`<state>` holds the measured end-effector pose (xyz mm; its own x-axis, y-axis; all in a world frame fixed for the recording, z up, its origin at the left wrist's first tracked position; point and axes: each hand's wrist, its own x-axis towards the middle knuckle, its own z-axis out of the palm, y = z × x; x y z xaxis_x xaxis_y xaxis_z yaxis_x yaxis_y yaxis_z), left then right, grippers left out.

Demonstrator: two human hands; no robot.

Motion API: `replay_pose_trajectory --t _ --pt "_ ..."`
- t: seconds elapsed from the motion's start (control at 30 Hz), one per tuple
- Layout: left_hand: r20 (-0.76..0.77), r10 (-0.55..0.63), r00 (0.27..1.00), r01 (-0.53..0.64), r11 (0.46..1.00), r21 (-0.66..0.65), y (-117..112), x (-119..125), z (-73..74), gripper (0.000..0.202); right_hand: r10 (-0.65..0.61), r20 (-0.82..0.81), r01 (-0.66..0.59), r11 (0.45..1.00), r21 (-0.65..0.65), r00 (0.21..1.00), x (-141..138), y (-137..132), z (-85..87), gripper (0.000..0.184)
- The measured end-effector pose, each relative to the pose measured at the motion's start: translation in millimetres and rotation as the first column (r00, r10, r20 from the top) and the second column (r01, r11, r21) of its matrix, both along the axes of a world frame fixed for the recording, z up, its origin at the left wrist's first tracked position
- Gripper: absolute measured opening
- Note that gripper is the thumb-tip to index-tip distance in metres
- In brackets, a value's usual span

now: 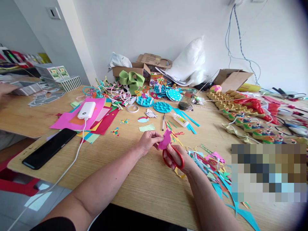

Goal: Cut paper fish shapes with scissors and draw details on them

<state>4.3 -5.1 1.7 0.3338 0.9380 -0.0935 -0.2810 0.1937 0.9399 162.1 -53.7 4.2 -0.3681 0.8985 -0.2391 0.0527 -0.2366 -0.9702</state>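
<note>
My left hand point(148, 141) pinches a small pink paper shape point(165, 140) above the wooden table point(134, 179). My right hand point(179, 160) has its fingers through the handles of red scissors point(172, 158), whose blades are hidden behind the pink shape. Both hands are closed and meet just in front of me, near the table's middle. Paper offcuts point(211, 166) in many colours lie right of my right hand.
A black phone point(49, 148) lies at left, and a white power bank point(86, 110) with cable rests on pink paper sheets point(72, 120). A glue bottle point(180, 119), a pen point(163, 122), teal paper discs point(162, 106) and cardboard boxes point(231, 78) sit farther back. Another person's hand point(6, 88) shows at far left.
</note>
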Motion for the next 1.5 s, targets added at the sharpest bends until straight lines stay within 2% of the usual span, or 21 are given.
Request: replay_pose_trajectory --t 0.33,0.77,1.2,1.5 --pt "0.013 -0.012 1.000 0.012 1.000 -0.016 1.1 -0.3 -0.1 0.027 -0.015 -0.032 0.016 1.000 0.010 0.999 -1.9 -1.4 0.6 0.063" --pt "-0.028 -0.025 0.999 0.027 0.999 0.040 2.5 -0.9 -1.7 0.026 0.007 -0.044 -0.007 1.000 0.011 0.999 0.2 0.9 -3.0 0.061" --pt "-0.031 -0.059 0.998 0.060 0.998 0.024 2.1 -2.6 0.6 0.025 0.060 0.024 -0.060 0.998 0.014 0.998 4.3 -0.9 3.7 0.062" --pt "-0.036 -0.048 0.998 0.049 0.999 0.020 1.3 -2.1 2.1 0.025 0.034 0.070 -0.036 0.999 0.018 0.997 3.6 -0.4 1.9 0.064"
